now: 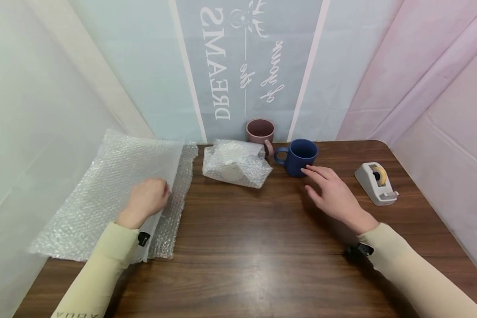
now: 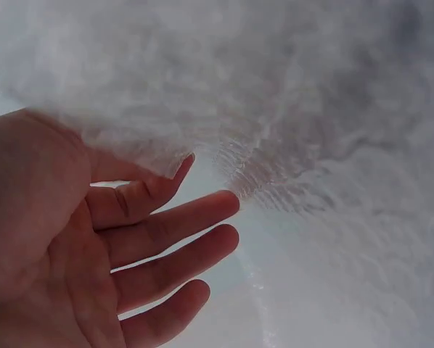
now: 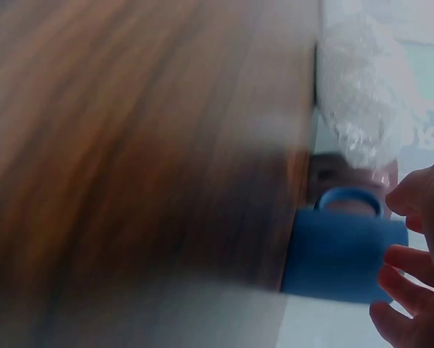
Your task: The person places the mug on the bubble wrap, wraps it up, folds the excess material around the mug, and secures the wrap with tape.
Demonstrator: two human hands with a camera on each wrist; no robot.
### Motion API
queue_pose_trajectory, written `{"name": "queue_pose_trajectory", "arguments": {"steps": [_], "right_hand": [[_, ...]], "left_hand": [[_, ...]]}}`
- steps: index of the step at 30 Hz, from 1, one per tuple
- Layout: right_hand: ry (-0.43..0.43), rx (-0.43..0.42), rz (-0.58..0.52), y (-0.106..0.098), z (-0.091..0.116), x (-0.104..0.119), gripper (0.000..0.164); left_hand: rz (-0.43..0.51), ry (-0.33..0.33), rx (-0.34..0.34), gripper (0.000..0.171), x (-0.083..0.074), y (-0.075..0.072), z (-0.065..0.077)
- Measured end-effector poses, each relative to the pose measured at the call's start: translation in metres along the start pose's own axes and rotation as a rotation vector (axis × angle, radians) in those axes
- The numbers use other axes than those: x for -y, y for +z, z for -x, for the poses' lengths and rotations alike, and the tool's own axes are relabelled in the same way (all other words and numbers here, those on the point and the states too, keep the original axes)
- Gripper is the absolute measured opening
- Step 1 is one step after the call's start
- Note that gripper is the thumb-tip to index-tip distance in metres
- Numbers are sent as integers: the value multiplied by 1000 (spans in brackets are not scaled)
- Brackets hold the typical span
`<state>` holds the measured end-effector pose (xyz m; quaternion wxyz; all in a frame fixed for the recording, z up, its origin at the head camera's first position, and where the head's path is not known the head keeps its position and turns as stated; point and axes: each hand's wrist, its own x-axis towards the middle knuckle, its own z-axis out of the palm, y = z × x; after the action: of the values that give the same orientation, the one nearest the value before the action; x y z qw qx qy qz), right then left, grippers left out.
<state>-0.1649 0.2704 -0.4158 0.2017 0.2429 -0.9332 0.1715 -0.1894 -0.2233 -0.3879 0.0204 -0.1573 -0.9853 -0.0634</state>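
My left hand (image 1: pixel 149 196) is over a sheet of bubble wrap (image 1: pixel 115 185) on the left. In the left wrist view, its thumb and forefinger (image 2: pixel 144 199) pinch the edge of the wrap, while the other fingers extend below. On the other side, my right hand (image 1: pixel 334 194) reaches toward a blue mug (image 1: pixel 302 159), fingertips right at its near side. The right wrist view shows those fingers loosely bent beside the blue mug (image 3: pixel 344 257), not wrapped round it. The mug stands upright, its handle pointing left.
A bubble-wrapped bundle (image 1: pixel 236 165) lies at the back middle of the wooden table (image 1: pixel 242 247). Behind it stands a dusky pink mug (image 1: pixel 260 130), partly hidden. A white tape dispenser (image 1: pixel 375 183) sits at the right. Hanging curtains (image 1: pixel 258 57) border the back edge.
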Motion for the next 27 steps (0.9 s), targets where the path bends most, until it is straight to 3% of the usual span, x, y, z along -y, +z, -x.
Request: {"name": "queue_pose_trajectory", "arguments": {"steps": [3, 7, 15, 21, 27], "right_hand": [[48, 12, 1, -4, 7, -7, 49], [106, 26, -1, -8, 12, -12, 49], [167, 57, -6, -7, 14, -16, 48], [163, 47, -16, -6, 13, -18, 46], [163, 43, -24, -8, 11, -16, 46]], "left_hand": [[-2, 6, -57, 18, -2, -6, 4], [-13, 15, -196, 18, -5, -10, 7], [15, 67, -594, 14, -12, -6, 6], [-13, 235, -819, 12, -21, -4, 1], [-13, 499, -995, 16, -40, -11, -2]]}}
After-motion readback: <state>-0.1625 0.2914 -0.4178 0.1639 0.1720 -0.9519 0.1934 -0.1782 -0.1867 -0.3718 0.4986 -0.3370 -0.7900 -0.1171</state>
